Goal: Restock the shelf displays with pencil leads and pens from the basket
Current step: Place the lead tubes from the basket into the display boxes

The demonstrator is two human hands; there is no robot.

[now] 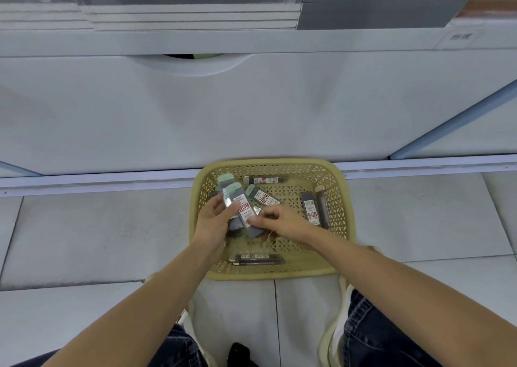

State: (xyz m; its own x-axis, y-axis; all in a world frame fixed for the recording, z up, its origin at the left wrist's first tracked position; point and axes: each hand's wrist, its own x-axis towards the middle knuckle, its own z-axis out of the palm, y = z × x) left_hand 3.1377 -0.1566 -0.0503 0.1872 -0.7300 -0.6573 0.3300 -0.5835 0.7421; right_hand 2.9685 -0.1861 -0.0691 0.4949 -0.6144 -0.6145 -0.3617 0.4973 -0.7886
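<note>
**Yellow basket, a fistful of lead packs on the way out**

Yellow lattice plastic forms the basket [268,275], which sits on the pale floor tiles [84,226] right against the foot of the white shelf unit [251,109]. The step in hand looks like gathering stock. A bundle of pencil-lead packs [242,208] is held just above the basket's middle, green caps pointing away from the person. None of it has reached a display yet.

The left hand [215,218] grips the bundle from the left side, its fingers wrapped behind the packs and its thumb across the front. The right hand [282,222] comes in from the right with its fingers curled. Its thumb tip is on the lower edge of the front pack, and it appears to pinch that end and square the stack. The two hands are close together with the bundle between them. Both forearms reach forward and down from a crouch.

More packs lie loose in the basket: one along the far wall [265,180], a pair standing by the right wall [314,208] and one flat at the near edge [257,259]. I cannot pick out any pens.

The next move probably calls for a firm one-handed hold on the bundle, so the packs do not fan out or slip. Then comes a lift clear of the rim toward the shelves above, whose displays are out of view.
</note>
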